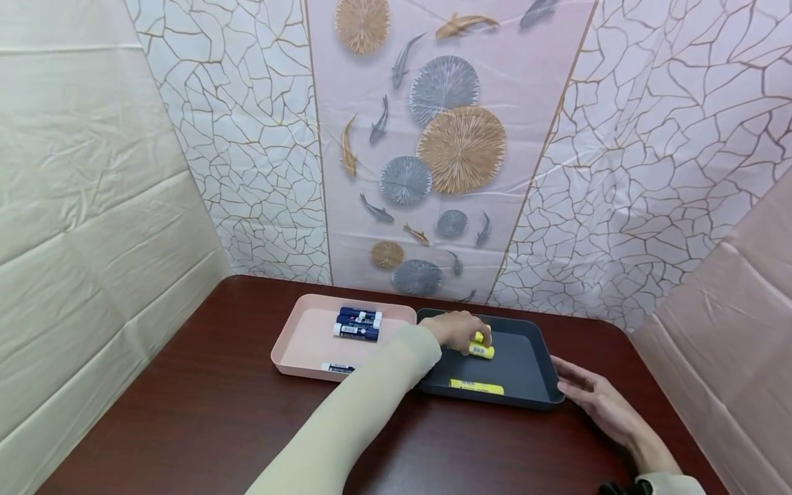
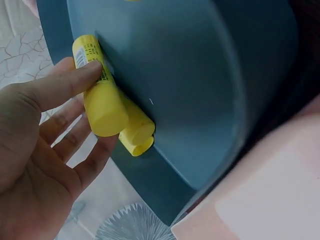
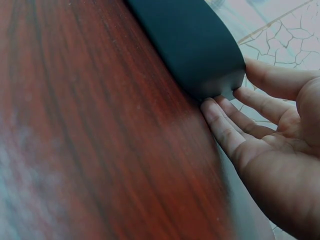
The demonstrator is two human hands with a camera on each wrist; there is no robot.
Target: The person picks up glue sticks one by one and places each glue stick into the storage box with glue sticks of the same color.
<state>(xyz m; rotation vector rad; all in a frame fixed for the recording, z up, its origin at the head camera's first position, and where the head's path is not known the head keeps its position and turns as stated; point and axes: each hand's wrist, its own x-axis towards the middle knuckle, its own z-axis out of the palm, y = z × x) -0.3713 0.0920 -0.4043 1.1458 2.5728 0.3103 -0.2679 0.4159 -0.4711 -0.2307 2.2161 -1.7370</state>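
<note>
My left hand (image 1: pixel 458 331) is over the dark grey tray (image 1: pixel 522 364). Between thumb and fingers it grips a yellow glue stick (image 2: pixel 104 107). Close beside that one, further yellow glue sticks (image 2: pixel 139 127) lie in the tray, partly hidden behind it. Another yellow glue stick (image 1: pixel 476 387) lies along the tray's near wall. At the tray's right end, my right hand (image 1: pixel 597 402) touches the outer wall with extended fingers (image 3: pixel 220 122), holding nothing.
A pink tray (image 1: pixel 295 344) stands against the dark tray's left side. Several dark blue glue sticks (image 1: pixel 356 333) sit side by side in it, and one blue stick (image 1: pixel 337 368) lies by its near wall. A patterned cloth (image 1: pixel 402 240) hangs behind the brown table (image 1: pixel 204 412).
</note>
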